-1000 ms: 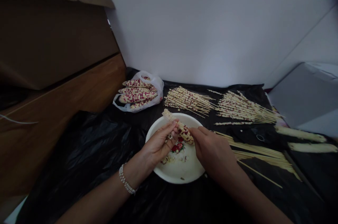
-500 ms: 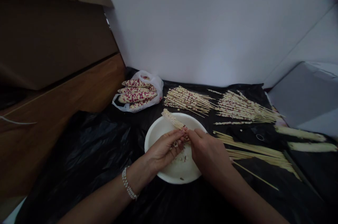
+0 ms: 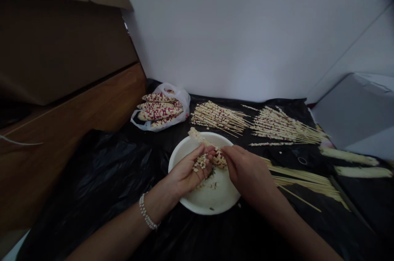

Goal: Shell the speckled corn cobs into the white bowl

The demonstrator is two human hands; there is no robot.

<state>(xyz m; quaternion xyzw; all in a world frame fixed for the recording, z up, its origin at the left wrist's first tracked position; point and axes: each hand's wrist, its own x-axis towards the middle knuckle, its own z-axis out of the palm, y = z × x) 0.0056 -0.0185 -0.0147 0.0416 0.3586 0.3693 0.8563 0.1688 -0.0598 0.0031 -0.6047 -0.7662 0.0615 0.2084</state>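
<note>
My left hand [image 3: 192,172], with a beaded bracelet on its wrist, is cupped palm-up around loose corn kernels [image 3: 200,162] over a white bowl [image 3: 178,158]. Its thumb and fingertips meet beside a partly stripped corn cob [image 3: 197,134], which slants across the bowl. Kernels with dark red spots remain on the cob's near end. My right hand [image 3: 246,166] is closed in a pinch at the cob's right side. A thin skewer [image 3: 303,199] sticks out behind that hand toward the lower right; its tip is hidden by the fingers. Several loose kernels lie in the bowl.
A plastic bag [image 3: 184,99] of speckled corn cobs [image 3: 160,112] stands back left. Two piles of kernel-threaded skewers [image 3: 215,115] lie behind the bowl. Bare skewers [image 3: 308,177] and stripped cobs [image 3: 363,171] are at right. Black plastic sheeting [image 3: 123,175] covers the surface, backed by a white wall.
My left hand has opened up somewhat, exposing the kernels in its palm. My right hand has shifted slightly right, away from the left fingertips, and the skewer's rear end has moved up a little.
</note>
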